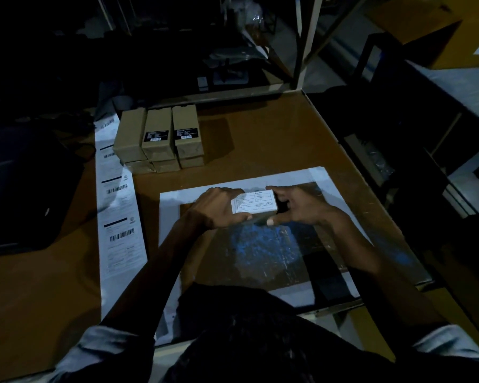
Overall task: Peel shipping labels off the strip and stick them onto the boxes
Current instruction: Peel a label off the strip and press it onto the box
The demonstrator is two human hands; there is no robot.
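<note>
A single wide-angle view comes from a camera worn on the person's head, looking forward and steeply down. It sits close above the work, so the person's own dark torso and both sleeves fill the near edge. The brown table (260, 139) takes the middle of the frame, its lines bowed by the lens. The left hand (219, 208) and right hand (299, 207) lie almost dead centre, close below the camera. Far off, the view reaches the dim shelving frame (306, 45) beyond the table. No second view shares the scene.
</note>
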